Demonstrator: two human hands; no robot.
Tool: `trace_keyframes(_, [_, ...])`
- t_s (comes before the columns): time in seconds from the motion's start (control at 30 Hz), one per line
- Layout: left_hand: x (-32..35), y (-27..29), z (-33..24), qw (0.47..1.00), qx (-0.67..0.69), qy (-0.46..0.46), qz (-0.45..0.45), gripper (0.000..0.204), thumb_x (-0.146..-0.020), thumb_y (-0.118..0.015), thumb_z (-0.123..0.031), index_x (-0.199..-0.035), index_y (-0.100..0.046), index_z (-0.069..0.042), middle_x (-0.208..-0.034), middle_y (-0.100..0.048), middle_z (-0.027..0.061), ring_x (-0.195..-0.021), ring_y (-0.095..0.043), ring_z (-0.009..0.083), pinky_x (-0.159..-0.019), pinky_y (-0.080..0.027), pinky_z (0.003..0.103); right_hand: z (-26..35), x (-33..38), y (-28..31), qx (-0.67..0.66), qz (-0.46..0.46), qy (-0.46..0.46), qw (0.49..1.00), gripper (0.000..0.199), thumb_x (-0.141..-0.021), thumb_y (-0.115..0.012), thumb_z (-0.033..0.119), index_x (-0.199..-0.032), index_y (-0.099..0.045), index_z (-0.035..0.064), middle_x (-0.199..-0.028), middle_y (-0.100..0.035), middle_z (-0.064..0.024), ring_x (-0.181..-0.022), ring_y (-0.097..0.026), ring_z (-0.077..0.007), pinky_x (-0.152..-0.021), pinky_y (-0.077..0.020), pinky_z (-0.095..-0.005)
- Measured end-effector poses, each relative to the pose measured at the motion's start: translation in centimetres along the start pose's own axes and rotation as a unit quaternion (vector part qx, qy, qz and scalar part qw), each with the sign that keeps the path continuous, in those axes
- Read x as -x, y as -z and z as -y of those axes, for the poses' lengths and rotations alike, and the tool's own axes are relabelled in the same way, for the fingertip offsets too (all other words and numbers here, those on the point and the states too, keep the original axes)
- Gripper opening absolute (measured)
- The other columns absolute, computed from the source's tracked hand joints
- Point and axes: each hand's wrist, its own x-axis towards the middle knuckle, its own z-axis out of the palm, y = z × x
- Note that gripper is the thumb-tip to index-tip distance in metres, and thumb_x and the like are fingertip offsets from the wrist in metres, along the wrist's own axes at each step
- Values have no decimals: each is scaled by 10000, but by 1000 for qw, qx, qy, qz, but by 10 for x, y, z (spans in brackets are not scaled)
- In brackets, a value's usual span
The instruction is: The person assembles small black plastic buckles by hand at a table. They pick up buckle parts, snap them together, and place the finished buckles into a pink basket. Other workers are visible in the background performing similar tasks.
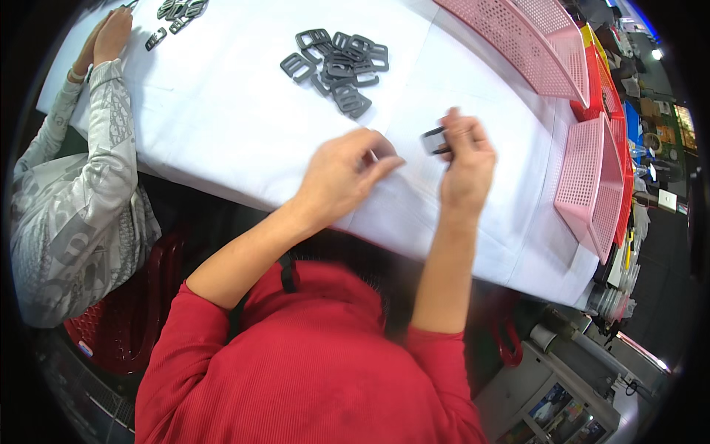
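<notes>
My right hand point(467, 152), blurred by motion, grips a black plastic slide buckle point(435, 140) between thumb and fingers, held above the white-covered table point(251, 96). To its left is my left hand point(344, 174), with fingers curled and the thumb and index tips close together as in a pinch. Whatever those fingers may hold is hidden or too small to make out. Beyond both hands lies a loose pile of black plastic buckles point(340, 65), several of them overlapping, each with slots and a crossbar.
Another person's hands point(111, 37) rest at the far left, near a smaller group of buckles point(177, 11). Pink perforated baskets point(584, 177) line the table's right side, with red and yellow bins point(603, 81) behind. A dark red chair point(140, 318) stands at the lower left.
</notes>
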Motion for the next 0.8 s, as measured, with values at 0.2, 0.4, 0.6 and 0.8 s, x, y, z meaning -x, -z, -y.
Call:
trace_keyframes(0.2, [-18, 33, 22, 954, -246, -77, -153, 294, -719, -693, -91, -1002, -624, -49, -1005, -576, 80, -925, -535, 255, -761, -459, 348, 74, -138, 34, 192, -120, 212, 951, 342, -845, -584, 354, -801, -659, 23, -755, -615, -46, -668, -538, -118, -625, -426, -269])
trace_keyframes(0.4, [-32, 28, 27, 945, -299, -112, -75, 306, -701, -702, -127, -983, -627, -36, -1020, -557, 65, -955, -509, 246, -791, -455, 349, 82, -323, 87, 355, -175, 203, 896, 453, -888, -453, 451, -997, -629, 48, -876, -607, -130, -774, -572, -214, -674, -460, -332])
trace_keyframes(0.6, [-34, 38, 31, 947, -279, -142, -71, 234, -717, -680, -109, -931, -637, -26, -950, -569, 62, -906, -538, 243, -734, -483, 328, 50, -350, 89, 552, -127, 312, 763, 608, -880, -364, 540, -1235, -512, 70, -1171, -535, -253, -1143, -474, -372, -964, -352, -433])
trace_keyframes(0.8, [-29, 40, 18, 989, 75, 38, -123, 139, -800, -644, -88, -913, -627, -10, -829, -622, 66, -717, -617, 188, -629, -506, 277, 40, -270, 94, 514, -75, 289, 804, 614, -874, -419, 527, -1261, -492, 56, -1298, -429, -251, -1219, -394, -361, -1022, -292, -407])
